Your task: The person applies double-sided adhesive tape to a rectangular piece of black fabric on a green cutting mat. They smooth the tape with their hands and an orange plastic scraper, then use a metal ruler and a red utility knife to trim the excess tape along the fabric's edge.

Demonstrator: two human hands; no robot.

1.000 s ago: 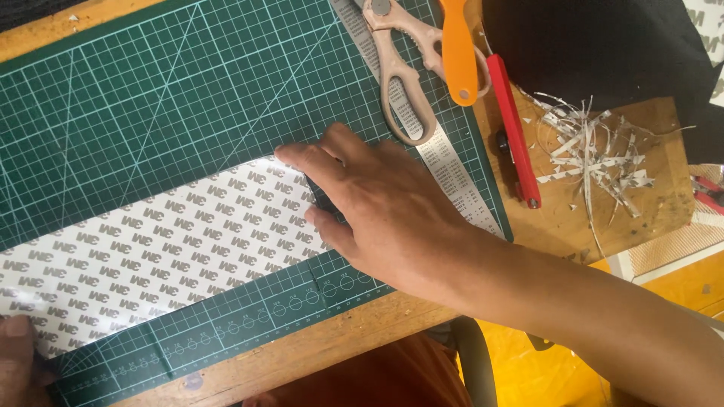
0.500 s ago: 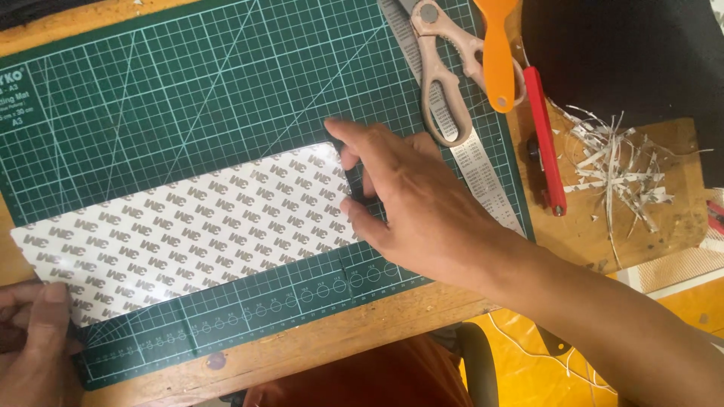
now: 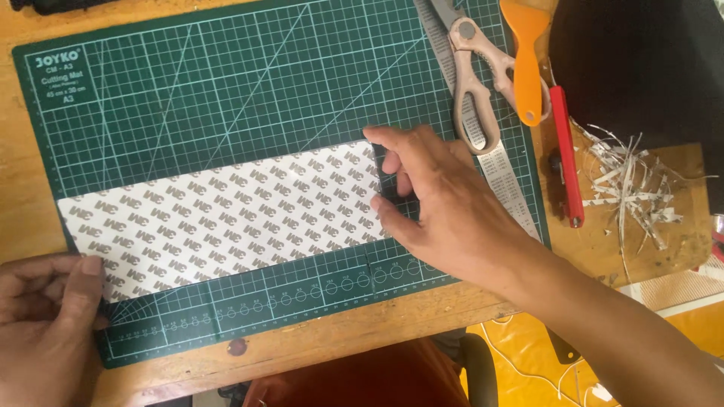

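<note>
A long white strip [image 3: 226, 215] with a repeated grey printed pattern lies slanted across a green cutting mat [image 3: 226, 90]. My right hand [image 3: 445, 211] rests on the strip's right end, fingers pinching its dark edge. My left hand [image 3: 45, 316] sits at the mat's lower left corner, fingertips pressing the strip's left end.
Pink-handled scissors [image 3: 471, 83], a metal ruler [image 3: 505, 173], an orange-handled tool [image 3: 526, 56] and a red cutter [image 3: 567, 154] lie at the mat's right side. A pile of thin white offcuts [image 3: 630, 185] sits on the wooden table [image 3: 23, 188]. A dark cloth [image 3: 641, 68] covers the upper right.
The view has shifted so the strip and both hands sit further right. My left hand has come into view at the strip's left end. My right hand stays on the right end.
</note>
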